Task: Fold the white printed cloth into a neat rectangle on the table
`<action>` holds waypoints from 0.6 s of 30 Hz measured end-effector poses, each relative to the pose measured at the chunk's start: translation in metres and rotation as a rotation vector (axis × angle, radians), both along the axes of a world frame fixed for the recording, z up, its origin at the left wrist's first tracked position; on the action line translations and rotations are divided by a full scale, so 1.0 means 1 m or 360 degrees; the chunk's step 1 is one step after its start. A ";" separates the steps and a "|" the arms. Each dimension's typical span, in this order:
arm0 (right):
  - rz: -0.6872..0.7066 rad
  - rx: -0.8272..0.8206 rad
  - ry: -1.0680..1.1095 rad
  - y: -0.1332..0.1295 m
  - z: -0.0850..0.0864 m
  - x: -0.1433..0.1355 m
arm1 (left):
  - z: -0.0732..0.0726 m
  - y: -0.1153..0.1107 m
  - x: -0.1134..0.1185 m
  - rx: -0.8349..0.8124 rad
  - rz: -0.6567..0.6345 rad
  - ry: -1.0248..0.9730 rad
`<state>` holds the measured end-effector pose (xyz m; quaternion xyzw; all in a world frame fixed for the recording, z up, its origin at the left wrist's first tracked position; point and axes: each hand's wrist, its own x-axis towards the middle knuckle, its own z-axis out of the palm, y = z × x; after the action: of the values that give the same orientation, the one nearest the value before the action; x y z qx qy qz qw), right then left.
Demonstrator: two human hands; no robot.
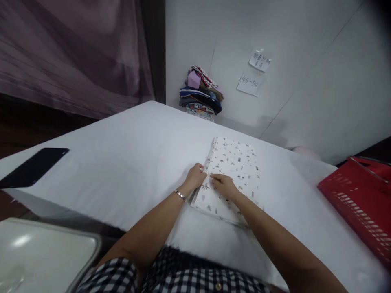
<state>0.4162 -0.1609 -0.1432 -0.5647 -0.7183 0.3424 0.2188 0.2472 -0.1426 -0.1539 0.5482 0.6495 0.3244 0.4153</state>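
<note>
A folded white cloth (pixel 244 162) with small scattered prints lies flat on the white-covered table, its layers stacked along the left edge. My left hand (pixel 195 176) is at that edge, fingers and thumb closed around the layers. Just to its right, my right hand (pixel 223 185) rests on top of the cloth with fingers drawn together, pinching at the fabric near the same edge. The tips of both hands are small in view, and the undersides of the fingers are hidden.
A stack of folded fabrics (pixel 201 93) stands at the table's far edge against the wall. A red basket (pixel 357 199) is on the right, a black phone (pixel 35 167) on the left. Paper notes (pixel 249 83) hang on the wall. A white lidded surface (pixel 45 252) sits lower left.
</note>
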 end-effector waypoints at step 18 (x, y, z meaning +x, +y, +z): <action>0.0436 0.0324 -0.0813 0.047 0.022 -0.022 | 0.001 0.001 -0.006 -0.0161 0.0022 -0.0355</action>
<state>0.3945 -0.1136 -0.1213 -0.5055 -0.8502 0.1420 0.0383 0.2414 -0.1415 -0.1534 0.4824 0.6186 0.3531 0.5099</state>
